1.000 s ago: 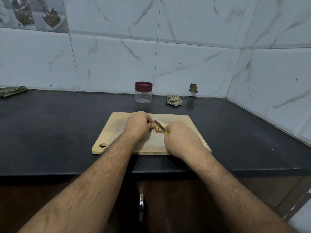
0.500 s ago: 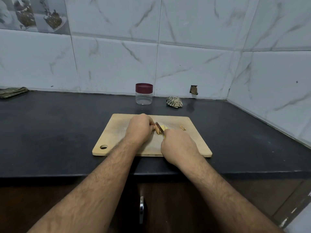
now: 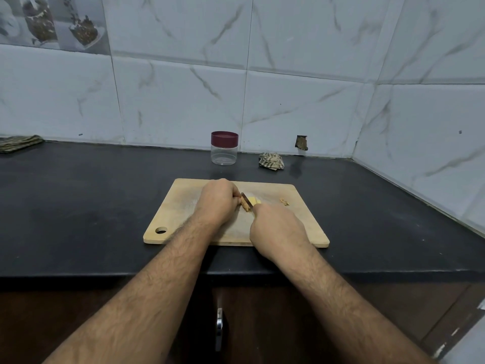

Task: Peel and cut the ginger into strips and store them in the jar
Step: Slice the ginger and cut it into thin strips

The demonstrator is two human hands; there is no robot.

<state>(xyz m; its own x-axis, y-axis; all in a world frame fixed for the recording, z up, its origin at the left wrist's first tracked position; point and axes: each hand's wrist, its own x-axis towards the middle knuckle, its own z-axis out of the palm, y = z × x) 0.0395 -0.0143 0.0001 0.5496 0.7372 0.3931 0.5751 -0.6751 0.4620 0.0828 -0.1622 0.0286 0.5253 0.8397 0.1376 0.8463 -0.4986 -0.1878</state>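
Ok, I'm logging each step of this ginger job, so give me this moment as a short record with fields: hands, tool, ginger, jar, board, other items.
left hand: holds the ginger on the board
right hand: grips the knife
knife: blade on the ginger
ginger: partly peeled, yellow flesh showing
peel: small scrap on the board, right of the hands
jar: lid on, looks empty, behind the board
board: wooden, on the black counter
cloth: crumpled, right of the jar
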